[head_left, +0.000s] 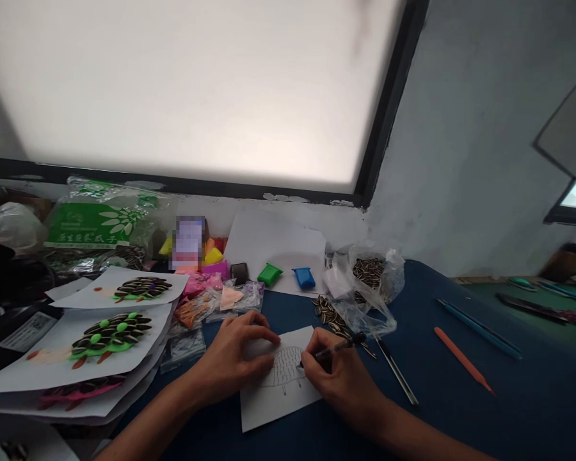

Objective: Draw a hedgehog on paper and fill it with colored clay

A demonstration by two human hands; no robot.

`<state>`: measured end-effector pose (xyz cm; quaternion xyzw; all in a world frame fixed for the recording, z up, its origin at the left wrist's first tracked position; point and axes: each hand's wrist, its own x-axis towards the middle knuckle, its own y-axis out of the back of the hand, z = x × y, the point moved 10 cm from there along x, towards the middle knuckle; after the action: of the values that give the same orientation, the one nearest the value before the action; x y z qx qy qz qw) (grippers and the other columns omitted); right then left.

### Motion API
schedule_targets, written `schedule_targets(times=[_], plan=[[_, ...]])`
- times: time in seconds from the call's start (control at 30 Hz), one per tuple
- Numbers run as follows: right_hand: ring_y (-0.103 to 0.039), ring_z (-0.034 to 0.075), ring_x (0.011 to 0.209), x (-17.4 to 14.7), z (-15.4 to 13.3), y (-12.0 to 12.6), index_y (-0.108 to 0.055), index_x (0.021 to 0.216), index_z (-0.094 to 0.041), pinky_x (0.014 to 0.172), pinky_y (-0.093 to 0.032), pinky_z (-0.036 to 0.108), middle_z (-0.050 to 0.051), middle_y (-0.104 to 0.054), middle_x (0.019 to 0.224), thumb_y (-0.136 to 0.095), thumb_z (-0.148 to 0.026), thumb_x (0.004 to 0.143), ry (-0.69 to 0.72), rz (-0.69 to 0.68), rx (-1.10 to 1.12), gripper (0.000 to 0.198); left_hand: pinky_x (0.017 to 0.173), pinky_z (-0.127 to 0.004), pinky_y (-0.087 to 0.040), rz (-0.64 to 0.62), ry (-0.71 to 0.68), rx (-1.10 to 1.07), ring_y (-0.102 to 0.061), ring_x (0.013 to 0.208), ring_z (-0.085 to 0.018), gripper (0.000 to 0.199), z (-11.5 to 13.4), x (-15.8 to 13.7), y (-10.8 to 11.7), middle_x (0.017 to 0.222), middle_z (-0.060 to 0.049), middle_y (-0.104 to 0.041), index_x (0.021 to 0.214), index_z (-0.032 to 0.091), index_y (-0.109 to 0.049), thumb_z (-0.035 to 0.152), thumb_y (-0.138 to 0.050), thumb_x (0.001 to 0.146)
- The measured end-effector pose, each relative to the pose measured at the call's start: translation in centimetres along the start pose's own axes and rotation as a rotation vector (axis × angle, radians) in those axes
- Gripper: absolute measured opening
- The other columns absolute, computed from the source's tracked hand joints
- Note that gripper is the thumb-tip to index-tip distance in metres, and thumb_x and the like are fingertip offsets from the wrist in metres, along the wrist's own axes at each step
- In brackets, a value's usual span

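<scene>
A small white sheet of paper (256, 413) lies on the dark blue table in front of me. On it is a line drawing (288, 368) of a rounded body filled with short strokes, with thin legs below. My left hand (242, 355) rests on the sheet's left side, fingers spread and thumb apart. In my right hand (338, 378) a dark pen (340, 347) is gripped, its tip at the right side of the drawing. Part of the drawing is hidden behind my right fingers.
Left, finished sunflower-seed hedgehog pictures (110, 339) are stacked. Behind lie clay packets, green (269, 274) and blue (304, 278). Loose sunflower seeds (330, 312) sit beside a plastic bag (388, 282). To the right are another pen (397, 371), an orange tool (463, 360) and a blue tool (480, 328).
</scene>
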<state>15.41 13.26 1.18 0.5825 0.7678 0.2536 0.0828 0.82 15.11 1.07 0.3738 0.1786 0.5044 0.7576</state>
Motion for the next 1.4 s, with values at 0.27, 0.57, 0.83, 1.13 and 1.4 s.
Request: schedule_targets(times=[0.27, 0.57, 0.83, 1.13, 1.4], plan=[[-0.039, 0.010, 0.050, -0.14, -0.18, 0.12, -0.042, 0.071, -0.023, 0.047, -0.028, 0.023, -0.007, -0.041, 0.058, -0.050, -0.024, 0.085, 0.006, 0.010, -0.005, 0.016, 0.097, -0.050, -0.043, 0.042, -0.020, -0.003, -0.053, 0.113, -0.034, 0.027, -0.55, 0.08, -0.19, 0.120, -0.005, -0.061, 0.102, 0.031, -0.077, 0.036, -0.063, 0.081], [-0.040, 0.011, 0.049, -0.12, -0.39, 0.18, -0.042, 0.070, -0.023, 0.046, -0.029, 0.023, -0.007, -0.041, 0.056, -0.051, -0.024, 0.083, -0.010, 0.007, 0.005, 0.016, 0.099, -0.051, -0.042, 0.004, 0.006, -0.016, -0.051, 0.115, -0.035, 0.028, -0.32, 0.05, -0.17, 0.122, -0.006, -0.059, 0.104, 0.030, -0.077, 0.035, -0.063, 0.080], [-0.041, 0.010, 0.048, -0.20, -0.24, 0.36, -0.041, 0.068, -0.023, 0.046, -0.028, 0.022, -0.007, -0.041, 0.055, -0.052, -0.021, 0.082, -0.018, 0.023, -0.016, 0.018, 0.099, -0.050, -0.042, 0.014, 0.019, -0.031, -0.051, 0.116, -0.035, 0.027, -0.36, -0.04, -0.07, 0.122, -0.005, -0.060, 0.102, 0.031, -0.077, 0.035, -0.063, 0.079], [-0.040, 0.010, 0.047, -0.18, -0.32, 0.24, -0.041, 0.068, -0.023, 0.045, -0.028, 0.022, -0.007, -0.041, 0.054, -0.052, -0.023, 0.081, -0.019, 0.022, -0.009, 0.017, 0.100, -0.050, -0.042, 0.014, 0.009, -0.001, -0.050, 0.115, -0.034, 0.028, -0.38, 0.00, -0.13, 0.122, -0.005, -0.059, 0.103, 0.030, -0.076, 0.034, -0.063, 0.080], [-0.041, 0.010, 0.048, -0.31, -0.36, 0.05, -0.040, 0.068, -0.023, 0.045, -0.028, 0.022, -0.007, -0.042, 0.054, -0.054, -0.021, 0.080, -0.027, -0.004, 0.015, 0.018, 0.096, -0.049, -0.043, 0.075, -0.041, 0.003, -0.052, 0.111, -0.033, 0.025, -0.88, 0.02, -0.37, 0.119, -0.004, -0.061, 0.100, 0.032, -0.077, 0.034, -0.063, 0.079]])
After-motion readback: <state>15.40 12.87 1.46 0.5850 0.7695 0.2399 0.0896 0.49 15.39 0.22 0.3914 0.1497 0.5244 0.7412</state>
